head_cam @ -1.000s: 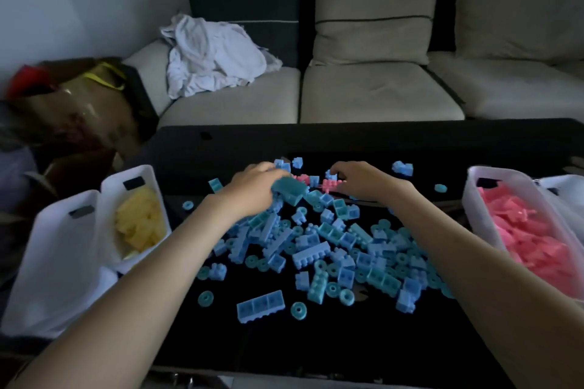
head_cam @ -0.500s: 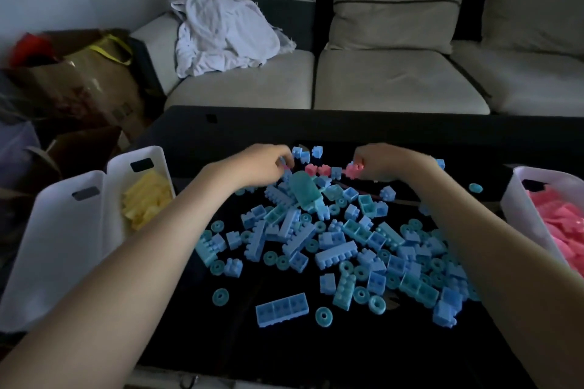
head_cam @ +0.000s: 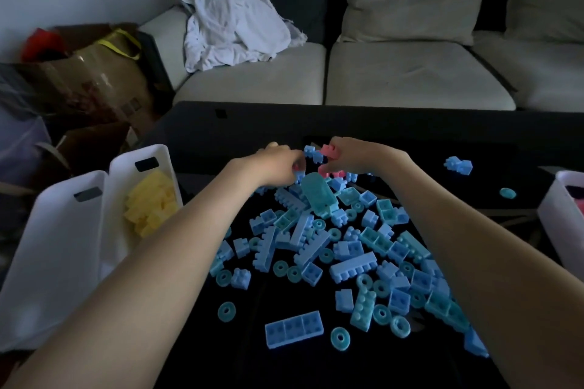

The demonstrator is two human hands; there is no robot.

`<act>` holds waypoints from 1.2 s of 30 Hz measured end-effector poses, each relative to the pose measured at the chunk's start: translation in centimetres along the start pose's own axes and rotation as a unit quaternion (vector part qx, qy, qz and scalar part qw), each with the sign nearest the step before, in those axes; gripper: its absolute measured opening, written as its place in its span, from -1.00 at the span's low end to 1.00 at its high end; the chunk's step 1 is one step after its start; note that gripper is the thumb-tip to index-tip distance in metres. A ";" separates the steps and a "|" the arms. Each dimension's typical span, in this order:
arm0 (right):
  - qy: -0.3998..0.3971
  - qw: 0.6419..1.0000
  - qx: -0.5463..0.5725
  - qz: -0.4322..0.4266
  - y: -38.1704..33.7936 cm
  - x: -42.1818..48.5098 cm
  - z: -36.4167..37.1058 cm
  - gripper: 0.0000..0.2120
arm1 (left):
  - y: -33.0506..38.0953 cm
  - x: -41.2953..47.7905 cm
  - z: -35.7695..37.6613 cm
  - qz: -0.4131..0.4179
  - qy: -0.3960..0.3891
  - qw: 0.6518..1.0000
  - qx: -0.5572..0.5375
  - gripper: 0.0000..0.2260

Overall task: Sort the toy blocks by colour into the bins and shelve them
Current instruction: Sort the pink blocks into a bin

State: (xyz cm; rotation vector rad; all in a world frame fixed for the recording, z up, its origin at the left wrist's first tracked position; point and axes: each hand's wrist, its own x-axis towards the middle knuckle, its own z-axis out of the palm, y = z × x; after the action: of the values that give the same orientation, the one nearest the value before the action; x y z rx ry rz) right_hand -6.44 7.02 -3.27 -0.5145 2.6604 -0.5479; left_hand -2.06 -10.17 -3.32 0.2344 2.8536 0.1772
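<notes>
A heap of blue blocks (head_cam: 341, 249) and rings covers the black table (head_cam: 221, 123). At the heap's far edge my right hand (head_cam: 357, 156) holds pink blocks (head_cam: 330, 151), with more pink blocks (head_cam: 338, 173) just under it. My left hand (head_cam: 278, 164) reaches in beside it with curled fingers, pinching a small pink block (head_cam: 298, 171). A white bin (head_cam: 126, 167) at the left holds yellow blocks (head_cam: 153, 204). Another white bin (head_cam: 53, 249) stands next to it. The bin with pink blocks (head_cam: 559, 199) shows only its edge at the right.
A pale sofa (head_cam: 395, 73) with a crumpled white cloth (head_cam: 234, 25) runs behind the table. Cardboard boxes and bags (head_cam: 82, 76) crowd the floor at the left. Two stray blue blocks (head_cam: 458, 165) and a ring (head_cam: 507, 193) lie at the table's far right.
The view has tilted down and shifted left, pushing the pink bin to the frame's edge. My right hand has lifted pink blocks off the heap. My left hand has reached further toward it.
</notes>
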 end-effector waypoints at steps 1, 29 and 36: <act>-0.006 1.000 -0.010 -0.005 0.1 0.1 0.2 -0.72 | 0.1 0.3 0.2 0.003 0.000 1.000 0.004 -0.76; 0.151 0.983 0.084 -0.054 0.4 -8.8 -3.1 -0.85 | 3.8 -6.1 -2.0 0.005 0.115 0.982 -0.150 -0.79; 0.081 0.991 0.109 0.001 1.3 -12.3 -2.1 -0.75 | 6.2 -7.3 0.2 0.015 0.086 0.984 -0.152 -0.75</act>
State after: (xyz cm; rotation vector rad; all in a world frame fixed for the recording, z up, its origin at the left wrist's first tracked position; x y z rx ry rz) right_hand 2.94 13.95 1.46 -0.4186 2.7047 -0.9031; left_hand 5.85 -5.39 -0.75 0.2085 2.9396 0.6644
